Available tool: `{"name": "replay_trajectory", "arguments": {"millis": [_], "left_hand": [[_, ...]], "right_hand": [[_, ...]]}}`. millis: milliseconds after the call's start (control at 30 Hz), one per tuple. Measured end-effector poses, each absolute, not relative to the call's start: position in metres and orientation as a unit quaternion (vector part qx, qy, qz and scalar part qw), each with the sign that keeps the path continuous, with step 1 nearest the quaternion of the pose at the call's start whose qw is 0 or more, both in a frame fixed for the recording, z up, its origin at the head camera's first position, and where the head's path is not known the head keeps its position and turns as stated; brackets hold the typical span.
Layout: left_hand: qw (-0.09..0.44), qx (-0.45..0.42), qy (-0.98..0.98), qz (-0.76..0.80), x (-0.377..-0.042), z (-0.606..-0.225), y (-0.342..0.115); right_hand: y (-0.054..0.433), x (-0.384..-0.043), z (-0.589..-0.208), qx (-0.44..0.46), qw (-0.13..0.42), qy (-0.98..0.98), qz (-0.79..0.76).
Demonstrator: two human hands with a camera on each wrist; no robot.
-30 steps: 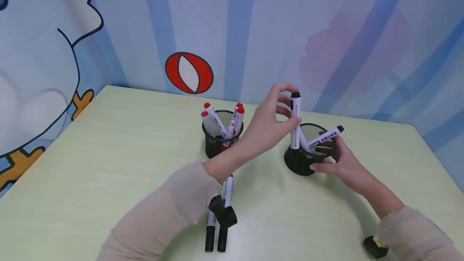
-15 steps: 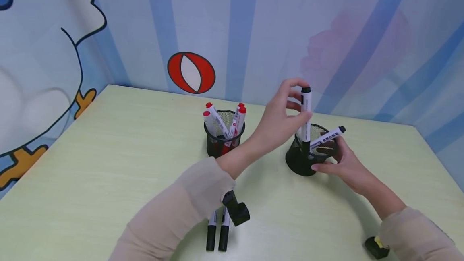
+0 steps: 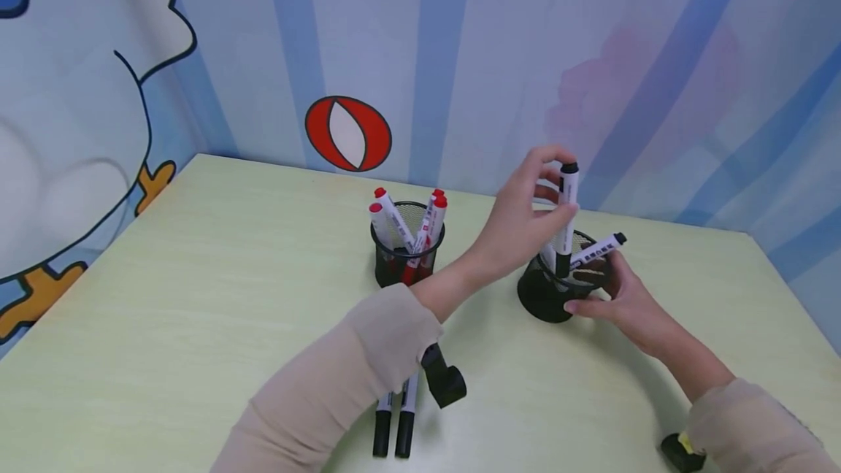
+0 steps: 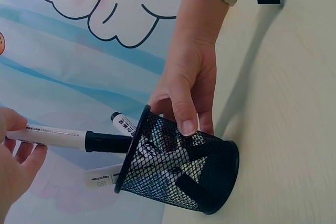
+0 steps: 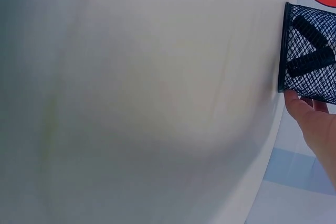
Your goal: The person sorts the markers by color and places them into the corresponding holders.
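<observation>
My left hand (image 3: 522,221) pinches a white whiteboard marker (image 3: 568,199) near its upper end, holding it nearly upright. The marker's black cap (image 4: 107,142) points down and is just entering the mouth of a black mesh pen cup (image 3: 542,298). Around that cup's right side my right hand (image 3: 634,309) grips, thumb in front and fingers behind. Inside stand two more markers: one (image 3: 598,249) leans right over the rim, the other (image 4: 102,177) is partly covered by the held one. Dark caps (image 5: 311,61) show through the mesh in the right wrist view.
Left of the hands stands a second mesh cup (image 3: 388,268) with several red-ended markers (image 3: 393,214). Two black-capped markers (image 3: 381,433) lie side by side at the table's front, partly under the left sleeve (image 3: 348,371). A printed wall (image 3: 499,57) borders the table's back.
My left hand has moved right with the marker, whose capped end has gone from in front of the cup to inside its mouth. My right hand stays on the cup.
</observation>
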State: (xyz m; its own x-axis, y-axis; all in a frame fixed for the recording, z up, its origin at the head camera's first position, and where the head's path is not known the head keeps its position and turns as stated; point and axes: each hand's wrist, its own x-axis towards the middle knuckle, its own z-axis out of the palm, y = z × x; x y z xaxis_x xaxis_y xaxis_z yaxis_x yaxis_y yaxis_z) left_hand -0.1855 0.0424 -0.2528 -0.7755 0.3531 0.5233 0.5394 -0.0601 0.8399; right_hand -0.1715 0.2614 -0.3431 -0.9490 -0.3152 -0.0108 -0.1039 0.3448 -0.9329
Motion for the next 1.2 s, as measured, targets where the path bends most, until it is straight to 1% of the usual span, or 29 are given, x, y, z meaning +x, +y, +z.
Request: {"name": "replay_trajectory", "arguments": {"millis": [367, 533, 733, 1033, 1200], "left_hand": [[0.091, -0.351, -0.709, -0.605, -0.191, -0.276, 0.050], [0.084, -0.371, -0.726, -0.573, -0.193, -0.284, 0.053], [0.098, -0.392, -0.744, -0.532, -0.193, -0.296, 0.053], [0.099, -0.388, -0.767, -0.501, -0.191, -0.304, 0.053], [0.116, -0.393, -0.767, -0.493, -0.190, -0.309, 0.054]], "right_hand": [[0.263, -0.171, -0.346, -0.138, 0.095, 0.813, -0.558], [0.264, -0.171, -0.346, -0.138, 0.097, 0.808, -0.565], [0.263, -0.171, -0.345, -0.134, 0.104, 0.810, -0.561], [0.262, -0.171, -0.346, -0.130, 0.108, 0.813, -0.557], [0.262, -0.171, -0.347, -0.132, 0.105, 0.809, -0.563]]}}
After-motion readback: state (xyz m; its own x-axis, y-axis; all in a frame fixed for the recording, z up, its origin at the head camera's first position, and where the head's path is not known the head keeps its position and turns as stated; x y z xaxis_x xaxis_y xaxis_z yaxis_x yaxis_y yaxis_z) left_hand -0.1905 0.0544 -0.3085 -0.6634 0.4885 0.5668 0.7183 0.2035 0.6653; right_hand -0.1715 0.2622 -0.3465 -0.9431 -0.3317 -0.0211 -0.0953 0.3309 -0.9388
